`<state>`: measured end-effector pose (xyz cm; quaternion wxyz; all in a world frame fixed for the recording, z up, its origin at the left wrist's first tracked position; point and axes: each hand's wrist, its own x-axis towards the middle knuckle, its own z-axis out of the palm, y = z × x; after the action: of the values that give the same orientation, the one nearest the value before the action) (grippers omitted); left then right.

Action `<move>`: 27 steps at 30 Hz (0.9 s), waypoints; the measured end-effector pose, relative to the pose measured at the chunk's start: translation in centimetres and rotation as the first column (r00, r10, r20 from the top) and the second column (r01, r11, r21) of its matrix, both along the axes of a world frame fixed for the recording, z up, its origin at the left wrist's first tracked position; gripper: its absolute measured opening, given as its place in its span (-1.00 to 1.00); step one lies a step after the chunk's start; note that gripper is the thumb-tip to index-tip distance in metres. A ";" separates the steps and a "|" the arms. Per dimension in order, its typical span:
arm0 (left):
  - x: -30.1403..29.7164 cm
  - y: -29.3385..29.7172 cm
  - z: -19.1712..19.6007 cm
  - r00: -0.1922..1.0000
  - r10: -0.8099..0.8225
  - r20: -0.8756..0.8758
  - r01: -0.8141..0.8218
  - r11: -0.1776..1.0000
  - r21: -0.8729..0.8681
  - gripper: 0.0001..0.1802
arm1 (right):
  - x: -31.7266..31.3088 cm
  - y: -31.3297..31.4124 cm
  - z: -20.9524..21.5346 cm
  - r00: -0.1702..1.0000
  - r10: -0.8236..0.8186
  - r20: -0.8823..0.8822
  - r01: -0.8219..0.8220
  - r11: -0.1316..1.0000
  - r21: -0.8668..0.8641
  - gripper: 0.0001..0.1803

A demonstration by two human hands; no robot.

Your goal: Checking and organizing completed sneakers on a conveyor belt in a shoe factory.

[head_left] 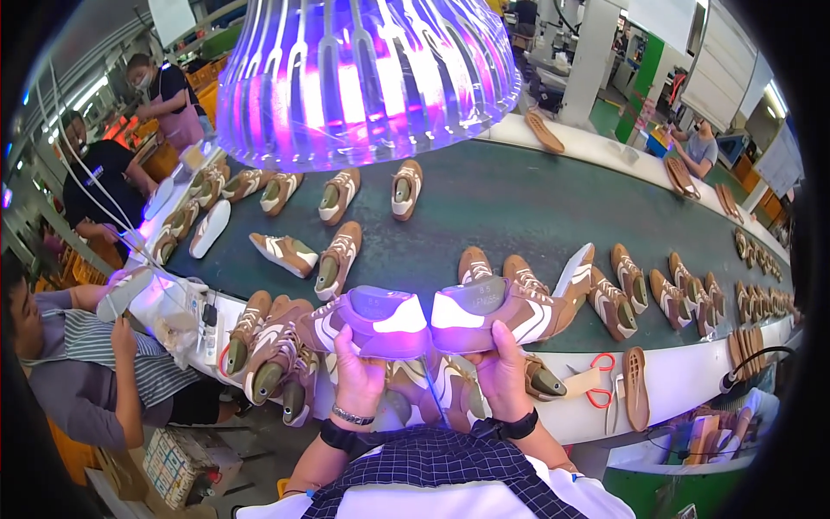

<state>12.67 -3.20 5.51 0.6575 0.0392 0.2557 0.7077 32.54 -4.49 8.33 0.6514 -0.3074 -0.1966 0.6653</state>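
Note:
My left hand [359, 374] is closed on a brown sneaker [367, 322] with white stripes and a white heel patch. A matching sneaker [493, 316] is in my right hand [503, 374], thumb against its side. Both shoes are raised side by side, heels almost meeting, toes pointing outward. A dark, shoe-shaped form fills each opening. My fingers are mostly hidden beneath the shoes. Just above them glows a ribbed, clear lamp [363, 86] with purple-white light. Several more sneakers [281, 350] crowd the white ledge beside my left hand.
Rows of brown sneakers [614, 303] lie on a dark green conveyor belt [501, 199]. On the white ledge [553, 424] to my right are red-handled scissors [602, 381] and a brown sole [635, 389]. A seated person [86, 372] works at the left; other people stand farther off.

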 end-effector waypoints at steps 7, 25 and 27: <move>0.0 0.2 -0.7 1.000 0.003 -0.021 -0.003 1.000 -0.012 -0.54 | -0.5 0.3 -0.7 1.000 -0.028 -0.009 0.028 0.999 -0.040 -0.61; 0.1 0.2 -0.6 0.986 0.031 -0.164 -0.036 0.999 -0.027 -0.55 | -0.2 -0.7 -1.8 0.990 -0.057 0.127 0.056 0.998 0.008 -0.51; -0.1 0.1 -1.1 0.980 -0.004 -0.199 0.000 1.000 -0.021 -0.55 | 0.7 -1.1 -2.4 0.986 -0.065 0.155 0.065 0.998 0.007 -0.44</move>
<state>12.60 -3.06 4.45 0.6297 0.1032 0.3277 0.6967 33.22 -5.60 5.92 0.6558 -0.3640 -0.2370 0.6175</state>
